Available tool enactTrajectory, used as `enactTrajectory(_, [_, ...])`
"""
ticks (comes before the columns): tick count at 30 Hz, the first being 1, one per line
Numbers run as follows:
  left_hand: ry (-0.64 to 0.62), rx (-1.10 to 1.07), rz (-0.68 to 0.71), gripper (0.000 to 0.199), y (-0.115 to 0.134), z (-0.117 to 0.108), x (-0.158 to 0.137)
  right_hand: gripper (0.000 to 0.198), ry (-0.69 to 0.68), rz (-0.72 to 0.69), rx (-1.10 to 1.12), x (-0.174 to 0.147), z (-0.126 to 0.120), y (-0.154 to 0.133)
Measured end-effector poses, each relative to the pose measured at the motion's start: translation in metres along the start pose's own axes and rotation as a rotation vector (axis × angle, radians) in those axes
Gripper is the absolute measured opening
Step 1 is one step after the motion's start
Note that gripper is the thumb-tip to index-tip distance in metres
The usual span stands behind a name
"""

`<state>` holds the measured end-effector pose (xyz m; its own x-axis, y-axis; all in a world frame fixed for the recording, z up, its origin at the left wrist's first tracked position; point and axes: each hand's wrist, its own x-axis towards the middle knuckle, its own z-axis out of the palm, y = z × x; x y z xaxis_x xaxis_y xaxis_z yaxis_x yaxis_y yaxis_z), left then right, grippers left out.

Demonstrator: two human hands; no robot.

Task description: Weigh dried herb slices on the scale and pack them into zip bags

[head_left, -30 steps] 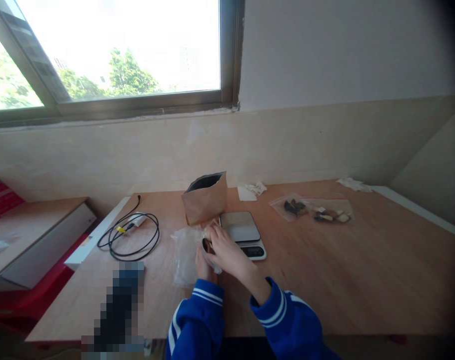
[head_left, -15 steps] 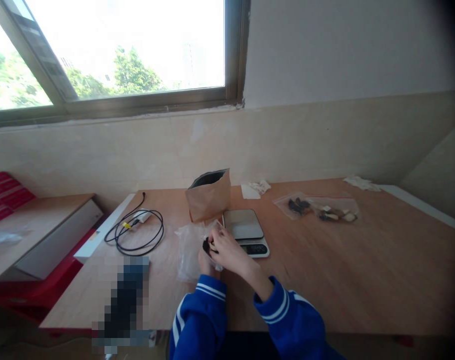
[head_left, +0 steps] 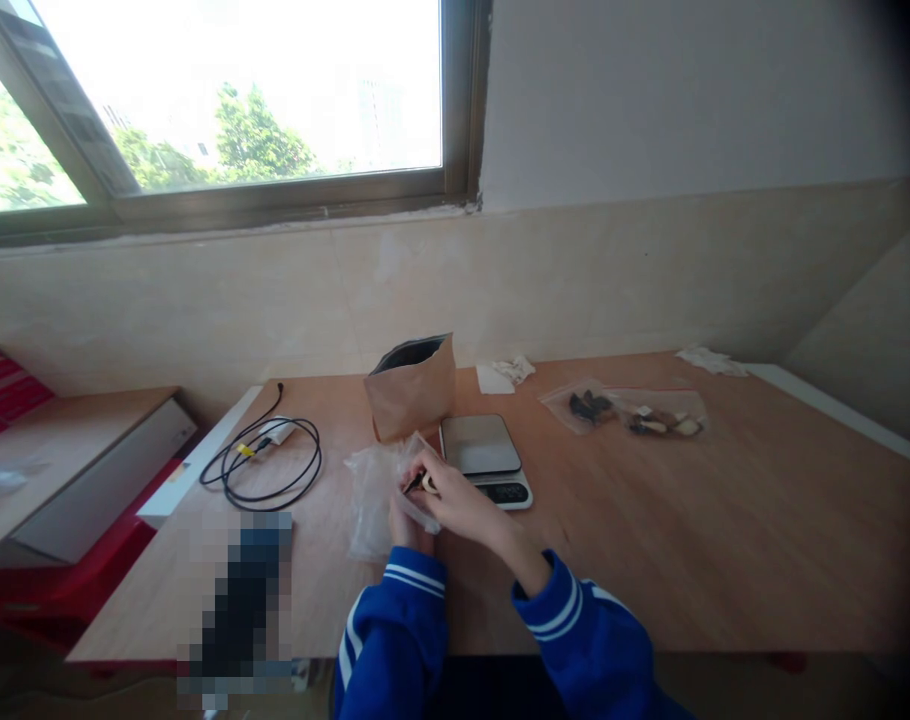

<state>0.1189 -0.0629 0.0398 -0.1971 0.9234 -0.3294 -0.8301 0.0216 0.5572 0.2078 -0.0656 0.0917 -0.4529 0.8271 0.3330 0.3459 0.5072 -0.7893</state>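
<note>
My left hand is closed on a clear plastic bag, which lies crumpled on the table and rises around my fingers. My right hand pinches a small dark-and-cream piece at the bag's mouth; its kind is too small to make out. The left fingers are partly hidden behind the right hand and the plastic. Just to the right, a white kitchen scale has a bare weighing plate and a dark display panel. Behind the bag a brown paper pouch stands upright with its top open.
Two clear zip bags at the right hold dark pieces and pale-and-dark pieces. A coiled black cable with a white adapter lies left, near a pixelated dark object. Crumpled white paper is by the wall.
My right hand has shifted slightly and turned its fingers further down into the bag's mouth, with more of the cream part showing. The whole view has moved a little.
</note>
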Motion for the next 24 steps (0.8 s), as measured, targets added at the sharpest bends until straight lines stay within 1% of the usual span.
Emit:
enactTrajectory(3, [-0.005,-0.021,-0.020,0.027,-0.004,-0.006,0.009,0.020,0.038,-0.033,0.130,0.007,-0.015,-0.010])
enactTrajectory(5, [0.048,0.020,-0.038,0.025,-0.006,-0.009,0.013,0.018,0.092,-0.131,0.143,0.021,-0.032,-0.024])
enactTrajectory(6, [0.082,0.049,-0.044,0.024,-0.006,-0.011,0.014,0.018,0.142,-0.192,0.138,0.031,-0.042,-0.032])
enactTrajectory(7, [0.106,0.074,-0.050,0.024,-0.006,-0.013,0.014,0.018,0.223,-0.263,0.113,0.043,-0.053,-0.040])
enactTrajectory(9, [0.123,0.104,-0.057,0.023,-0.007,-0.015,0.014,0.016,0.373,-0.379,0.064,0.071,-0.072,-0.052])
enactTrajectory(11, [0.113,0.108,-0.048,0.021,-0.007,-0.016,0.013,0.015,0.467,-0.427,-0.009,0.099,-0.085,-0.054])
enactTrajectory(13, [0.109,0.111,-0.042,0.019,-0.007,-0.015,0.012,0.014,0.474,-0.446,-0.098,0.122,-0.091,-0.046])
enactTrajectory(16, [0.119,0.117,-0.048,0.019,-0.007,-0.013,0.012,0.013,0.401,-0.424,-0.215,0.139,-0.087,-0.023])
enactTrajectory(18, [0.121,0.121,-0.046,0.019,-0.007,-0.013,0.011,0.014,0.374,-0.400,-0.274,0.140,-0.081,-0.010])
enactTrajectory(20, [0.105,0.123,-0.036,0.021,-0.007,-0.013,0.011,0.014,0.380,-0.390,-0.320,0.136,-0.076,-0.004])
enactTrajectory(24, [0.085,0.123,-0.033,0.020,-0.007,-0.014,0.010,0.015,0.363,-0.399,-0.404,0.128,-0.077,-0.005])
